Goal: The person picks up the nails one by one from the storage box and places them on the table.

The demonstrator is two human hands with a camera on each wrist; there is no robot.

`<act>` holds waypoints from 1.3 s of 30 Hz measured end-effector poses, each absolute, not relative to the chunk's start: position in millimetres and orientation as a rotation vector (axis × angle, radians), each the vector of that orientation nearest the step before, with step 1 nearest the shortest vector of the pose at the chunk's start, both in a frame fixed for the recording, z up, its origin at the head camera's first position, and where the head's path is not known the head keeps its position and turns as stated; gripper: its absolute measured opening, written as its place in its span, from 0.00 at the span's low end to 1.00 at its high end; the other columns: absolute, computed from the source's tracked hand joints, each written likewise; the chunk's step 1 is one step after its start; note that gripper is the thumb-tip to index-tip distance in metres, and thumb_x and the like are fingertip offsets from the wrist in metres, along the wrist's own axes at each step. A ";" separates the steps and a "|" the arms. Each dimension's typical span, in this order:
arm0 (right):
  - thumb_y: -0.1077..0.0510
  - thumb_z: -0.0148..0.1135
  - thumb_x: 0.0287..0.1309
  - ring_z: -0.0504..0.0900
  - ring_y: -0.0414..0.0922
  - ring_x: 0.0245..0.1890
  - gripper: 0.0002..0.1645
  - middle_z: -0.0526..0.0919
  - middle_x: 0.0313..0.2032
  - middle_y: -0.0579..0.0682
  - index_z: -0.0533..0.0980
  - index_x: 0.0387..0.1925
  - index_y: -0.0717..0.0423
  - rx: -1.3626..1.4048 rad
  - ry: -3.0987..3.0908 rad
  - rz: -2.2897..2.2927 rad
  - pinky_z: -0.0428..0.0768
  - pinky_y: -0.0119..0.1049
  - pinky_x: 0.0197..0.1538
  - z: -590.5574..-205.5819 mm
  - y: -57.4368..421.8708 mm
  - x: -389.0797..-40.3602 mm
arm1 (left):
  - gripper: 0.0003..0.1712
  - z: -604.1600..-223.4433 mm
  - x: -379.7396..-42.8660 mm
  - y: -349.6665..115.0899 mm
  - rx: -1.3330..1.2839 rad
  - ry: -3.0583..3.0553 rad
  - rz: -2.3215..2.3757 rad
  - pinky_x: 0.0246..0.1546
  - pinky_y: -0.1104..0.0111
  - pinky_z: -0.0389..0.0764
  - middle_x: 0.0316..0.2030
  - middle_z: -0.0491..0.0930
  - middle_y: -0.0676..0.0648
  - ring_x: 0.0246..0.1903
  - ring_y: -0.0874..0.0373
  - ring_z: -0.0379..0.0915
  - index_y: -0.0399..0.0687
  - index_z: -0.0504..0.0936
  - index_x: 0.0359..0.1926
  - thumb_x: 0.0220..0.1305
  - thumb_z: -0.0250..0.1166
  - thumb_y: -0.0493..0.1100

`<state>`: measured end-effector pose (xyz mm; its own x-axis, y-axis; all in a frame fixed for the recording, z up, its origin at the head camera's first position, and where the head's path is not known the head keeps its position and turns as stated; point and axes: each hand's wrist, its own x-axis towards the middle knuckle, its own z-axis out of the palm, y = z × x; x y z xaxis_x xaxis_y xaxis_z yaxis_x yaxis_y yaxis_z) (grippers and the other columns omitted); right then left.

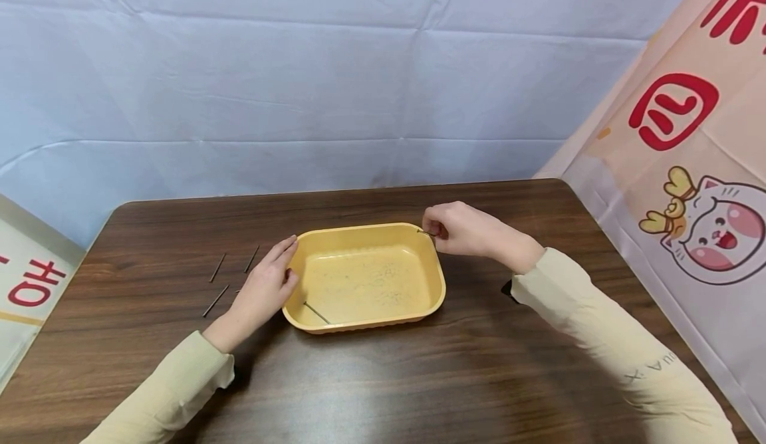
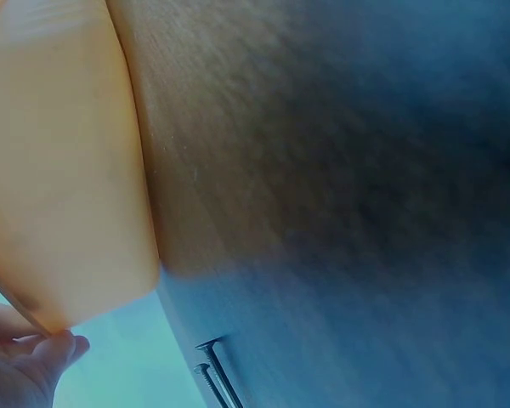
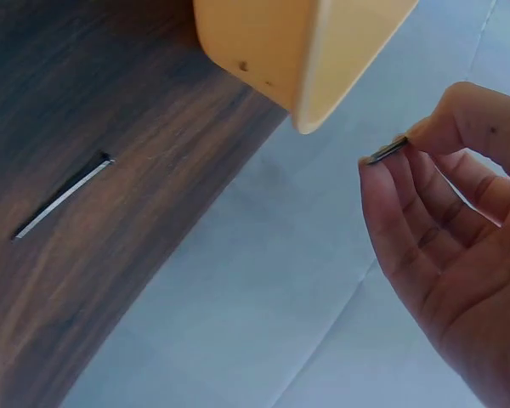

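Note:
A yellow plastic tray (image 1: pixel 365 321) stands on the table, with one nail (image 1: pixel 317 313) leaning in its front left corner. My left hand (image 1: pixel 268 278) holds the tray's left side, fingers and thumb at the rim. At the far right corner, my right hand (image 1: pixel 463 228) pinches a nail (image 3: pixel 388 150) between thumb and fingertips, close by the rim. Several dark nails (image 1: pixel 215 301) lie loose left of the tray, one of them partly hidden by the left hand. Another nail (image 3: pixel 64 197) shows on the wood in the right wrist view.
The dark wooden table (image 1: pixel 371 384) ends at a pale cloth backdrop (image 1: pixel 287 85) behind the tray. A printed banner (image 1: pixel 688 185) hangs on the right. Part of another printed panel (image 1: pixel 36 284) shows at the far left.

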<state>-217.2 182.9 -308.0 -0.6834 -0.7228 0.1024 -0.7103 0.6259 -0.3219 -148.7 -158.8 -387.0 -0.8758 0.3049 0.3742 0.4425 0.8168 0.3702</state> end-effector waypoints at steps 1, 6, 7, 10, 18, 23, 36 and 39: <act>0.68 0.57 0.41 0.68 0.38 0.24 0.07 0.72 0.24 0.45 0.73 0.26 0.56 -1.219 2.795 -0.543 0.69 0.31 0.28 -308.5 184.6 -216.9 | 0.28 -386.9 -148.6 -158.8 -0.570 -2.705 -0.658 0.39 0.60 0.73 0.58 0.67 0.36 0.53 0.45 0.68 0.25 0.68 0.56 0.51 0.54 0.29; 0.68 0.56 0.40 0.69 0.37 0.23 0.10 0.73 0.24 0.43 0.73 0.28 0.55 -1.129 2.770 -0.572 0.70 0.32 0.28 -310.9 192.1 -215.6 | 0.28 -387.2 -148.4 -159.3 -0.574 -2.701 -0.656 0.38 0.61 0.73 0.58 0.67 0.35 0.53 0.46 0.68 0.25 0.68 0.56 0.51 0.55 0.29; 0.68 0.56 0.40 0.69 0.37 0.23 0.10 0.73 0.24 0.43 0.73 0.29 0.54 -1.111 2.769 -0.574 0.71 0.32 0.28 -311.5 193.6 -215.6 | 0.28 -387.6 -148.7 -159.3 -0.576 -2.700 -0.655 0.38 0.61 0.73 0.58 0.67 0.35 0.53 0.46 0.68 0.25 0.69 0.56 0.51 0.55 0.29; 0.68 0.57 0.40 0.71 0.39 0.23 0.10 0.73 0.24 0.44 0.73 0.29 0.55 -1.078 2.766 -0.592 0.71 0.32 0.29 -313.2 197.6 -215.3 | 0.27 -388.2 -149.1 -159.7 -0.578 -2.699 -0.650 0.38 0.61 0.73 0.58 0.67 0.35 0.53 0.46 0.69 0.25 0.69 0.56 0.51 0.54 0.29; 0.68 0.58 0.40 0.72 0.41 0.24 0.10 0.74 0.23 0.44 0.74 0.30 0.57 -1.017 2.766 -0.616 0.72 0.32 0.29 -321.4 208.1 -214.5 | 0.28 -387.5 -148.6 -159.7 -0.579 -2.697 -0.652 0.38 0.61 0.73 0.58 0.67 0.35 0.52 0.46 0.69 0.25 0.69 0.56 0.51 0.55 0.29; 0.68 0.57 0.40 0.70 0.38 0.23 0.10 0.73 0.23 0.43 0.74 0.30 0.58 -0.993 2.768 -0.602 0.71 0.32 0.28 -330.2 214.3 -213.9 | 0.28 -387.5 -148.6 -159.3 -0.578 -2.702 -0.655 0.38 0.61 0.73 0.58 0.66 0.35 0.53 0.46 0.69 0.25 0.68 0.56 0.51 0.55 0.29; 0.68 0.57 0.40 0.69 0.38 0.21 0.09 0.73 0.21 0.44 0.73 0.30 0.60 -0.896 2.721 -0.583 0.70 0.32 0.27 -353.2 230.0 -217.6 | 0.27 -387.2 -148.1 -159.8 -0.581 -2.700 -0.658 0.36 0.63 0.72 0.58 0.66 0.35 0.51 0.47 0.69 0.25 0.68 0.56 0.51 0.55 0.29; 0.69 0.57 0.42 0.69 0.38 0.21 0.09 0.73 0.21 0.44 0.73 0.31 0.60 -0.857 2.699 -0.563 0.70 0.32 0.26 -359.4 233.3 -218.1 | 0.28 -387.1 -148.2 -159.8 -0.578 -2.706 -0.658 0.37 0.62 0.72 0.59 0.66 0.35 0.52 0.46 0.69 0.25 0.68 0.56 0.51 0.55 0.29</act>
